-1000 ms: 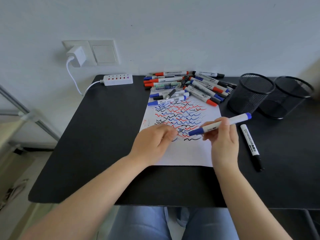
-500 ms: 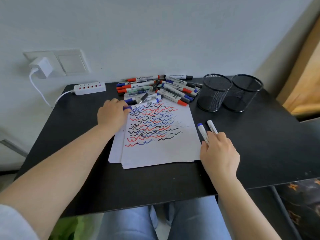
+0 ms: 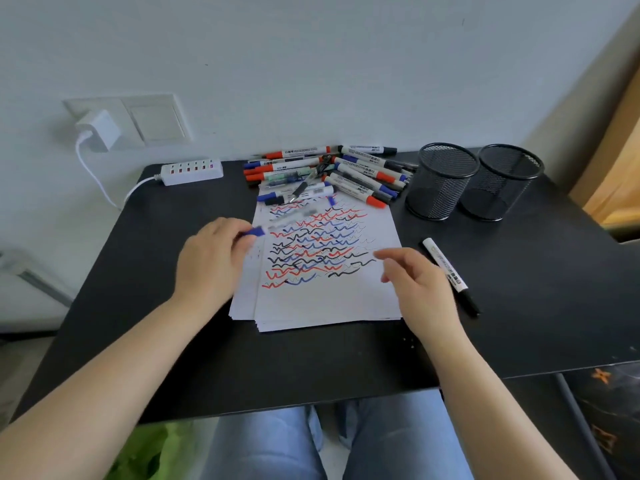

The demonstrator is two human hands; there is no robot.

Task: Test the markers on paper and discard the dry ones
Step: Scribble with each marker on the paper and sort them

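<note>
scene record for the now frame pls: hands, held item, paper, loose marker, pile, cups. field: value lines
left hand: grips a blue-capped marker, blurred, over the paper
right hand: holds nothing, fingers loosely curled above the paper's right edge
paper stack: covered in red, blue and black squiggles
black marker: lying on the table, right of the paper
marker pile: at the far edge of the paper, by the wall
mesh cups: two, side by side; no markers visible inside
</note>
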